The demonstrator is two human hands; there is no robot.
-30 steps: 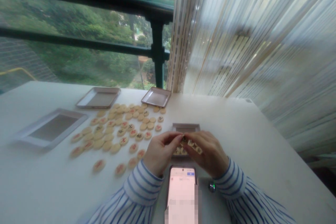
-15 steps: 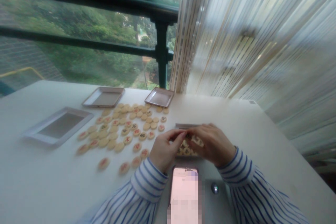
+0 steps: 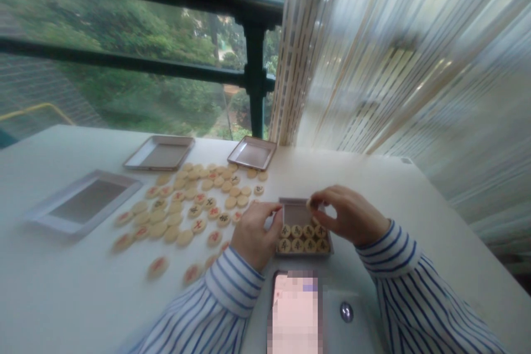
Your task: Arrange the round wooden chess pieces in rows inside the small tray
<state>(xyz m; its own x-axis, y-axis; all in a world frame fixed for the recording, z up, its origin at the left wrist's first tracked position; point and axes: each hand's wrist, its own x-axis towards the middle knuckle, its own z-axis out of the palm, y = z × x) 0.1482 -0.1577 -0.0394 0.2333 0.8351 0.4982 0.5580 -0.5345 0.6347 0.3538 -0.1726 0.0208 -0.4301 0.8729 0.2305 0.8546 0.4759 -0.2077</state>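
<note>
My right hand (image 3: 348, 215) pinches a pale round Chinese chess piece (image 3: 309, 206) between thumb and fingertips, above the back right part of a small tray (image 3: 305, 255). Inside that tray, rows of Chinese chess pieces (image 3: 297, 245) with black characters face up along the front; its grey bottom shows at the back left. My left hand (image 3: 255, 235) is at the tray's left edge, thumb and forefinger a little apart with nothing seen between them. Whether it touches the rim I cannot tell. Many loose pieces (image 3: 198, 225), some red-marked, some black-marked, some blank side up, spread to the left.
Three more trays stand beyond and left of the loose pieces: a white-rimmed one (image 3: 35, 223), a larger one (image 3: 135, 160) and a small one (image 3: 236, 153). A phone (image 3: 294, 315) lies in front of me, beside a grey object with a shiny oval (image 3: 347, 312). A string curtain (image 3: 332, 66) hangs behind.
My hands were together over the tray, fingertips meeting at a piece. They have parted; the right hand has moved right with a piece, uncovering the tray's rows.
</note>
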